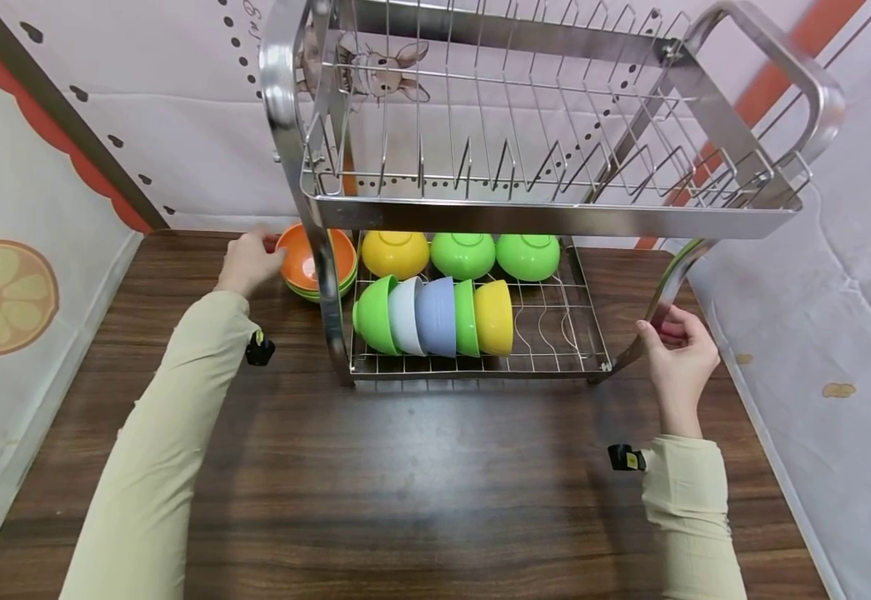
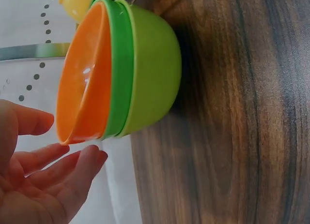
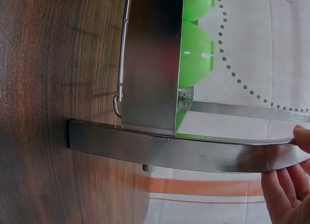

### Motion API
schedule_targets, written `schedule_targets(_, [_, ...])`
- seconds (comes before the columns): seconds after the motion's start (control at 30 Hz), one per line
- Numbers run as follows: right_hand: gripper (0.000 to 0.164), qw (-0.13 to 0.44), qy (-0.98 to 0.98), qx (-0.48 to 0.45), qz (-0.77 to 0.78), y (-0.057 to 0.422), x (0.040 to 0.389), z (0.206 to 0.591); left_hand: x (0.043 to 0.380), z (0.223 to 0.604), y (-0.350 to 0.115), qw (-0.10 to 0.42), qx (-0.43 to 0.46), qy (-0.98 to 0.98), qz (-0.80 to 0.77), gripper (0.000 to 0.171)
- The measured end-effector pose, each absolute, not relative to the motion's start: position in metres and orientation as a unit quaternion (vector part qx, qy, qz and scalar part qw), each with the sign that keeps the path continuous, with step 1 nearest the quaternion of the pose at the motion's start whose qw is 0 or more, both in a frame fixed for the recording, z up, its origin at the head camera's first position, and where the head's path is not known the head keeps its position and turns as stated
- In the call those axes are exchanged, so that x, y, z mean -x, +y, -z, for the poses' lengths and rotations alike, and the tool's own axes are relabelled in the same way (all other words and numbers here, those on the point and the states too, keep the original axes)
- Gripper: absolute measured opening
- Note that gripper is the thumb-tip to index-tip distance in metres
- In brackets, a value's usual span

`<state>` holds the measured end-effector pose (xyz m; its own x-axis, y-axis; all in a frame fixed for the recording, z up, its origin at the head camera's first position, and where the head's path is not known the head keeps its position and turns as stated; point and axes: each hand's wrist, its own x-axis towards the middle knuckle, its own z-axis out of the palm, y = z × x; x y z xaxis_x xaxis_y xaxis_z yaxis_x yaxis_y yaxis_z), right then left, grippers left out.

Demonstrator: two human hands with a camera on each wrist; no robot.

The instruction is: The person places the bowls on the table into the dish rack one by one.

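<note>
My left hand [image 1: 250,262] is at the left rim of an orange bowl [image 1: 302,250], nested on top of green bowls [image 2: 152,69] beside the rack. In the left wrist view, the thumb is spread from the fingers [image 2: 72,173], whose tips come right up to the orange rim. My right hand [image 1: 681,354] grips the right front leg [image 3: 223,155] of a two-tier metal dish rack [image 1: 548,218], thumb on one side and fingers on the other. On the lower tier, a row of bowls stands on edge, from a green bowl [image 1: 377,315] to a yellow bowl [image 1: 495,318].
Behind that row lie an upside-down yellow bowl [image 1: 395,252] and two green bowls [image 1: 528,256]. Wire dividers [image 1: 506,162] line the rack's upper tier. A brown wooden table [image 1: 427,492] extends in front, with pale printed sheets [image 1: 202,158] around it.
</note>
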<state>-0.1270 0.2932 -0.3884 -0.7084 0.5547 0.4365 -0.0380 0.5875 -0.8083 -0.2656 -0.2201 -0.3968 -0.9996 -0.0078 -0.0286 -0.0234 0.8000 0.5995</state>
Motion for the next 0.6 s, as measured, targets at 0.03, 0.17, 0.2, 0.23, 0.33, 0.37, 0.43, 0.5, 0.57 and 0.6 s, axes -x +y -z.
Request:
schedule_targets(0.03, [0.029,0.348,-0.820,0.157,-0.426,0.2932,0.1271,0.3886,0.2662,0.3981,-0.2197,0.011,0.007,0.949,-0.314,0.040])
schedule_targets(0.17, [0.030,0.347,-0.821,0.154,-0.427,0.2930,0.1274,0.3893,0.2669,0.4009,-0.2182,0.006,0.009,0.952,-0.306,0.039])
schedule_targets(0.2, [0.030,0.346,-0.821,0.154,-0.427,0.2928,0.1273,0.3892,0.2669,0.4013,-0.2182,0.005,0.009,0.953,-0.303,0.039])
schedule_targets(0.23, [0.030,0.345,-0.821,0.155,-0.426,0.2927,0.1273,0.3891,0.2669,0.4011,-0.2179,0.005,0.011,0.954,-0.300,0.038])
schedule_targets(0.33, [0.030,0.346,-0.821,0.157,-0.425,0.2925,0.1271,0.3884,0.2670,0.3995,-0.2165,0.010,0.015,0.957,-0.290,0.038])
schedule_targets(0.37, [0.030,0.346,-0.821,0.156,-0.425,0.2925,0.1271,0.3883,0.2673,0.3989,-0.2161,0.014,0.017,0.958,-0.286,0.038])
schedule_targets(0.43, [0.030,0.347,-0.821,0.156,-0.426,0.2925,0.1271,0.3881,0.2679,0.3976,-0.2150,0.020,0.022,0.959,-0.282,0.039])
schedule_targets(0.5, [0.030,0.347,-0.820,0.155,-0.427,0.2926,0.1272,0.3881,0.2687,0.3967,-0.2140,0.021,0.026,0.960,-0.276,0.039])
schedule_targets(0.57, [0.030,0.348,-0.821,0.155,-0.426,0.2929,0.1272,0.3882,0.2698,0.3963,-0.2132,0.020,0.031,0.960,-0.276,0.039])
schedule_targets(0.6, [0.029,0.348,-0.820,0.155,-0.427,0.2930,0.1271,0.3883,0.2703,0.3962,-0.2128,0.018,0.033,0.961,-0.276,0.039])
